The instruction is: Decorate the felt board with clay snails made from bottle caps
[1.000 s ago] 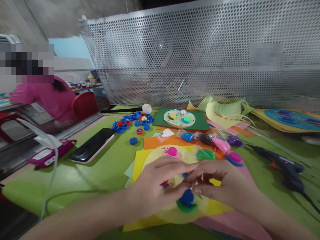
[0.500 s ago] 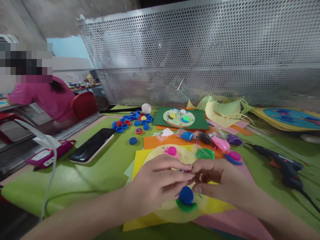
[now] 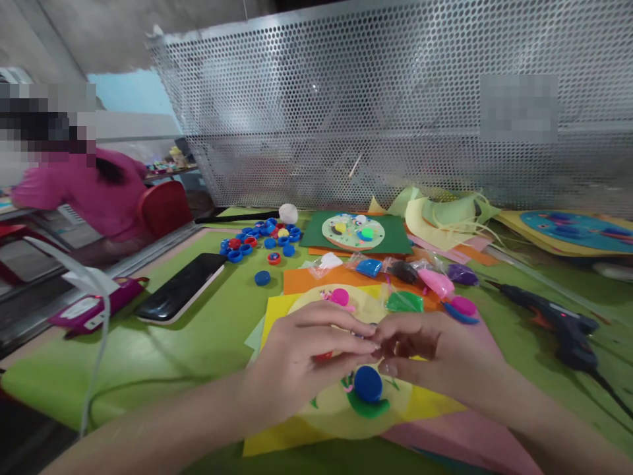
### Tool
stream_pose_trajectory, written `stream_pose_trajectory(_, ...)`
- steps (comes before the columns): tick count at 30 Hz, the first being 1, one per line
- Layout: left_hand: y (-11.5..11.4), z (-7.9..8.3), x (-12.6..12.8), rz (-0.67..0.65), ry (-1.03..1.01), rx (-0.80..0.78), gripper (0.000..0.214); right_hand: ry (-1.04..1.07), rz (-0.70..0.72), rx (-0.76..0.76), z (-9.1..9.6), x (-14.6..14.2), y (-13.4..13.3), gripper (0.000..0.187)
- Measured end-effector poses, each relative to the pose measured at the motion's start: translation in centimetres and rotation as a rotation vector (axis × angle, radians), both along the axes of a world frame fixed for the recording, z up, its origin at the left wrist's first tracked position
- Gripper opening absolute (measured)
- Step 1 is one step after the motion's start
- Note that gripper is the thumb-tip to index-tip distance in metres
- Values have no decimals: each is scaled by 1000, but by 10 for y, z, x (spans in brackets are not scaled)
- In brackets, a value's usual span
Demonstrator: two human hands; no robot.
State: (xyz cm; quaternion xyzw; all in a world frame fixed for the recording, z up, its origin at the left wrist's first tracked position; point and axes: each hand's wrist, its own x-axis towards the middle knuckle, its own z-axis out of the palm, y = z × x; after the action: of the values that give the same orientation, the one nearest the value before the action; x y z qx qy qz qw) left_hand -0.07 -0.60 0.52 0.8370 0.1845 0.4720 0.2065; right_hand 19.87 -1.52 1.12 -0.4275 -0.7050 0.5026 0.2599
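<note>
My left hand (image 3: pixel 301 346) and my right hand (image 3: pixel 430 349) meet fingertip to fingertip over a pale yellow paper disc (image 3: pixel 341 422). Their fingers are pinched together, and whatever lies between them is hidden. Under them the disc rests on a bright yellow sheet (image 3: pixel 264 432). Just below my fingertips, a blue bottle cap (image 3: pixel 368 384) sits on the disc with a green clay crescent (image 3: pixel 368 409) along its lower edge. A pink round piece (image 3: pixel 339 297) shows beyond my left hand. Part of something red (image 3: pixel 324 356) is visible between my left fingers.
Clay packets, including a green one (image 3: pixel 404 301), lie behind my hands. A glue gun (image 3: pixel 554 316) is at right; a phone (image 3: pixel 182 287), power strip (image 3: pixel 99 303) and bottle caps (image 3: pixel 246 249) are left. A perforated metal panel (image 3: pixel 346 119) stands behind. A person (image 3: pixel 93 191) sits far left.
My joined fingertips have shifted slightly left and stay pinched together. My left fingers have moved apart a little, showing the red thing between them. The items on the table stay in place.
</note>
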Motion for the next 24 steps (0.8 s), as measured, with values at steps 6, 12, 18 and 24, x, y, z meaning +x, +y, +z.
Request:
stream_pose_trajectory(6, 17, 2, -7, 115, -28, -215, 16, -19, -69, 17, -9, 7, 10, 17)
stream_pose_trajectory(12, 40, -24, -25, 273, 155, -472, 3, -148, -115, 120, -10, 4, 13, 14)
stream_pose_trajectory(18, 53, -36, -33, 258, 282, -542, 3, -246, -149, 172, -15, -1, 15, 13)
stream_pose_trajectory(24, 58, -35, -36, 214, 378, -572, 4, -216, -127, 248, -29, 0, 17, 13)
